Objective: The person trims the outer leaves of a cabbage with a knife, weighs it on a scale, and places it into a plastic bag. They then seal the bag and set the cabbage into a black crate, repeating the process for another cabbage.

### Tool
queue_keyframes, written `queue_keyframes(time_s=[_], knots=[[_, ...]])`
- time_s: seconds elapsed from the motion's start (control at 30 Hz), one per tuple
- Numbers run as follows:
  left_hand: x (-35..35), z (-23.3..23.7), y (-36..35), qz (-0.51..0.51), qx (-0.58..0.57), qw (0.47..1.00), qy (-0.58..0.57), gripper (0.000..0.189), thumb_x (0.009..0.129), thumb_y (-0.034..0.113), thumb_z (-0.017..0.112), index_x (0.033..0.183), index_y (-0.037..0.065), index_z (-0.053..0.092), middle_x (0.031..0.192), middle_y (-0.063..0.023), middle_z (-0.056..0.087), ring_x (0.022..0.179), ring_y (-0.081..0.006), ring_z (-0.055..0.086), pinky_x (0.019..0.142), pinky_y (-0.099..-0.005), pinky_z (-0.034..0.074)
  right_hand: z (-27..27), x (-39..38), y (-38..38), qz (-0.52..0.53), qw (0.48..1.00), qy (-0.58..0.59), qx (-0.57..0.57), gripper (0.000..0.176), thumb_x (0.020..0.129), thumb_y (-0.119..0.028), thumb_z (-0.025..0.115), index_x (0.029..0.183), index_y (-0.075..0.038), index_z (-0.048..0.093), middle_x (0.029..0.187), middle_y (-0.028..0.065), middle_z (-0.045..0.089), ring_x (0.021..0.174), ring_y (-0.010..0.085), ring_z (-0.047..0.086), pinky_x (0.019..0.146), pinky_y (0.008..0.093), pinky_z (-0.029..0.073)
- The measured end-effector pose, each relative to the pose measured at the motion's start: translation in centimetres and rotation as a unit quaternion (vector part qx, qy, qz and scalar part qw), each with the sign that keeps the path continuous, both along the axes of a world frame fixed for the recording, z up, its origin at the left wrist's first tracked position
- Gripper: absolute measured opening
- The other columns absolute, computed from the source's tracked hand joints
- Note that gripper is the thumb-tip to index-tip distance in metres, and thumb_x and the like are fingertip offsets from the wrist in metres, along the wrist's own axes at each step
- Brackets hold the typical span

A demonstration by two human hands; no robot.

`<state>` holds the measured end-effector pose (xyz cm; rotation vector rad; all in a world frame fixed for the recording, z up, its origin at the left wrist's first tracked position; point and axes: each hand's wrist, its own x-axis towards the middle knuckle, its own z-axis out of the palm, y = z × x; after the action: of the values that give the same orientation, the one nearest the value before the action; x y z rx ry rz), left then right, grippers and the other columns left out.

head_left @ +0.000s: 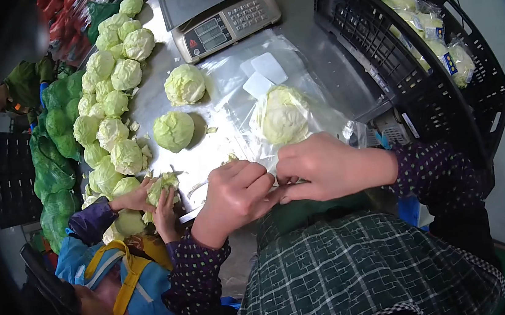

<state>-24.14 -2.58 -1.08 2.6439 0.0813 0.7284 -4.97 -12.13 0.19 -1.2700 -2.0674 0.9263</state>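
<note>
My left hand and my right hand meet at the table's near edge, fingers pinched together. They grip the near end of a clear plastic bag. Just beyond them a pale cabbage lies in the plastic. White square pads rest on the clear bags behind it. Two loose cabbages, one pale and one greener, sit on the metal table to the left.
A scale stands at the back. Cabbages are piled along the left. A co-worker's hands hold a leafy cabbage at lower left. Black crates stand at right, one with bagged cabbages. Green net sacks lie far left.
</note>
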Motion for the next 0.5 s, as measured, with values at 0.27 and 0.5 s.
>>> queue_keyframes(time_s=[0.27,0.5], knots=[[0.7,1.1,1.5,0.010,0.010,0.997,0.073,0.029,0.057,0.011,0.079,0.059,0.009,0.050,0.059,-0.0024,0.049,0.050,-0.0198,0.054,0.043,-0.0326,0.043,0.0,-0.7,-0.4,-0.065,0.974,-0.095,0.193,0.017,0.079,-0.018,0.068,0.077,-0.005,0.057,0.074,0.0065,0.056,0.064,0.0246,0.061,0.055,0.0355,0.047],[-0.1,1.1,3.5,0.030,-0.036,0.999,0.002,0.022,0.064,0.010,0.081,0.064,0.007,0.060,0.063,-0.0038,0.058,0.055,-0.0201,0.060,0.048,-0.0308,0.047,-0.6,14.9,-17.3,-0.460,0.840,0.078,0.277,0.014,0.090,-0.013,0.054,0.076,-0.010,0.053,0.066,-0.0004,0.046,0.059,0.0121,0.046,0.055,0.0289,0.037]])
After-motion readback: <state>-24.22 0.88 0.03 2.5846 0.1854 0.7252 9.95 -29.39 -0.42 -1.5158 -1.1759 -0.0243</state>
